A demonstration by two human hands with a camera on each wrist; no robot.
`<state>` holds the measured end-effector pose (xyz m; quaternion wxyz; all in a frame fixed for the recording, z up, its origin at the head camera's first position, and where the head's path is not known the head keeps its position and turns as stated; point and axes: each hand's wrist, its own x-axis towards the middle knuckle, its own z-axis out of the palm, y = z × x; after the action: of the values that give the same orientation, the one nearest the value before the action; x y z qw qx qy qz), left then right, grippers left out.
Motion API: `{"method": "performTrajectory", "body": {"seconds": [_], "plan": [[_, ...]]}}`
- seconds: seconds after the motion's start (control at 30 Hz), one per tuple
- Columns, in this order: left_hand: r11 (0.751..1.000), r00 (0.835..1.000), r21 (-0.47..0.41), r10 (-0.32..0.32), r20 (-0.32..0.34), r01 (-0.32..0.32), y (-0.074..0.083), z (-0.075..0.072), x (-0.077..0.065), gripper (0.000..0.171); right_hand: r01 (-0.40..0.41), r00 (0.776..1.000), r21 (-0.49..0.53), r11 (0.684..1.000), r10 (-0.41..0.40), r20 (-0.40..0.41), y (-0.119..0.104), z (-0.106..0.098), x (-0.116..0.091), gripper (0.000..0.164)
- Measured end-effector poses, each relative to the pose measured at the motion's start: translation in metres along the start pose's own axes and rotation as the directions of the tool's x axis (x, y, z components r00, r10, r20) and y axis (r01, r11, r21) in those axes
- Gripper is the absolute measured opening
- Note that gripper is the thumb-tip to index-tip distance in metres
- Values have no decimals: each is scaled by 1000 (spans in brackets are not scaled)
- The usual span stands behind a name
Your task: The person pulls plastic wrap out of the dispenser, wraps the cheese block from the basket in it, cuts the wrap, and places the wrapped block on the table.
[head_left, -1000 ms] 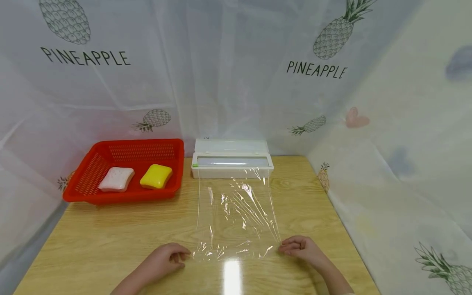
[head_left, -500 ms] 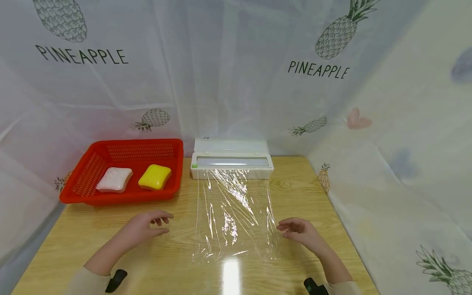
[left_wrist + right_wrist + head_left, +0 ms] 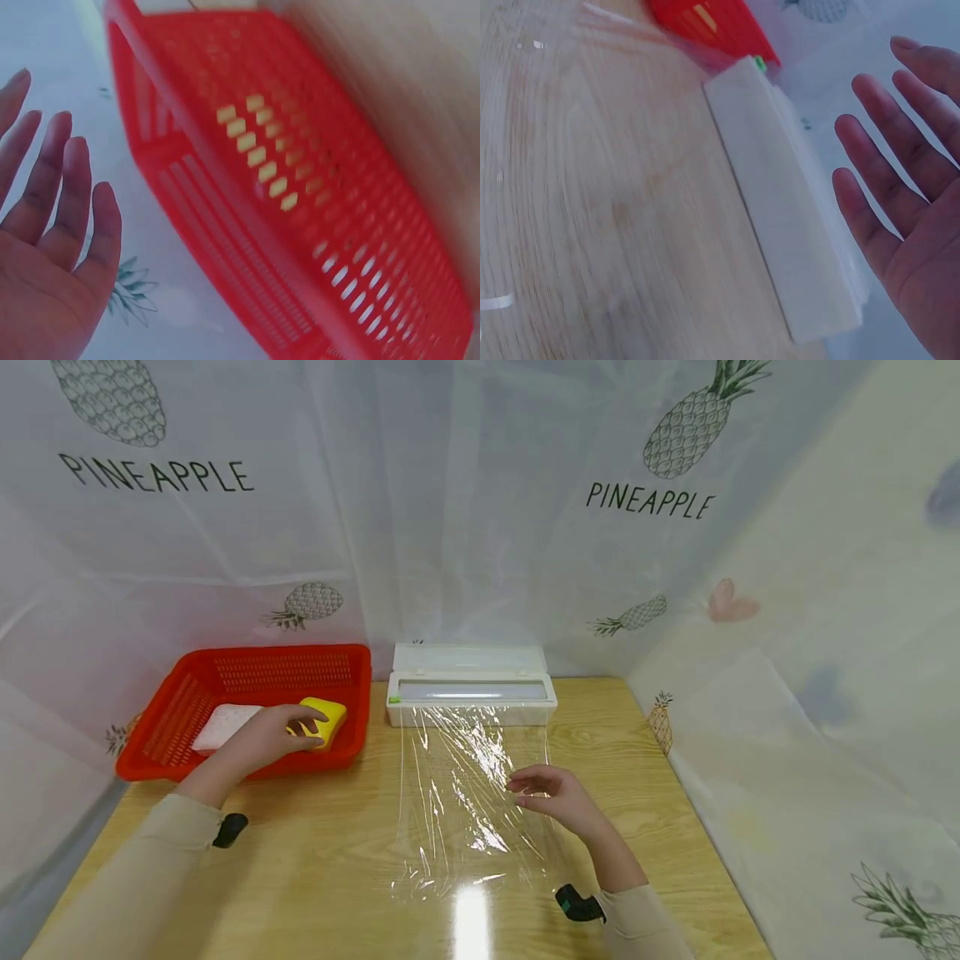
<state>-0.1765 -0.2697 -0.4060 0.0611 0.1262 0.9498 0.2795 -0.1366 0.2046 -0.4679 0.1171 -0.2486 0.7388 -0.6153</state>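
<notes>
In the head view my left hand (image 3: 272,737) reaches over the red basket (image 3: 281,672), its fingers loosely bent beside a yellow bar of soap (image 3: 332,717). Contact with the soap cannot be made out. A white bar of soap (image 3: 223,725) lies to its left, partly hidden by that hand. The left wrist view has the fingers spread above the rim. My right hand (image 3: 558,797) hovers over a sheet of cling film (image 3: 442,793), holding nothing. The film trails from a white dispenser box (image 3: 468,658) with its lid up; the right wrist view shows the hand's fingers apart.
A wooden table (image 3: 607,735) carries everything. Behind it hangs a pale curtain (image 3: 480,527) printed with pineapples, and more of the same cloth closes off both sides. Black wrist cameras (image 3: 577,903) sit under both wrists.
My left hand has left the film's near left corner and moved to the basket. My right hand has let go of the right edge and shifted left and forward; the film lies on the table.
</notes>
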Motion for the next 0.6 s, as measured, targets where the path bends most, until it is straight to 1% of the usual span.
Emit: {"method": "performTrajectory", "body": {"seconds": [0.07, 0.2, 0.33, 0.43, 0.47, 0.53, 0.6], "plan": [[1000, 999, 15, -11, 32, 11, -6, -5, 13, 42, 7, 1000, 27, 1000, -7, 1, 3, 9, 7, 33], [999, 994, 34, -15, 107, 11, -15, -12, 36, 43, -35, 999, 111, 993, 34, 5, 15, 31, 15, 35], [996, 983, 74, 28, 184, -42, -24, -16, 55, 47, -84, 996, 174, 981, 87, -10, 26, 52, 18, 36], [989, 971, 113, 72, 227, -100, -31, -19, 66, 49, -73, 996, 203, 976, 82, -35, 30, 64, 20, 35], [986, 968, 123, 78, 239, -110, -34, -19, 69, 50, -69, 996, 210, 975, 80, -44, 31, 68, 21, 35], [982, 963, 150, 75, 259, -117, -41, -18, 75, 52, -61, 996, 224, 973, 75, -56, 34, 75, 21, 34], [978, 960, 178, 54, 274, -106, -46, -16, 81, 57, -61, 995, 246, 967, 78, -61, 37, 81, 21, 34]]}}
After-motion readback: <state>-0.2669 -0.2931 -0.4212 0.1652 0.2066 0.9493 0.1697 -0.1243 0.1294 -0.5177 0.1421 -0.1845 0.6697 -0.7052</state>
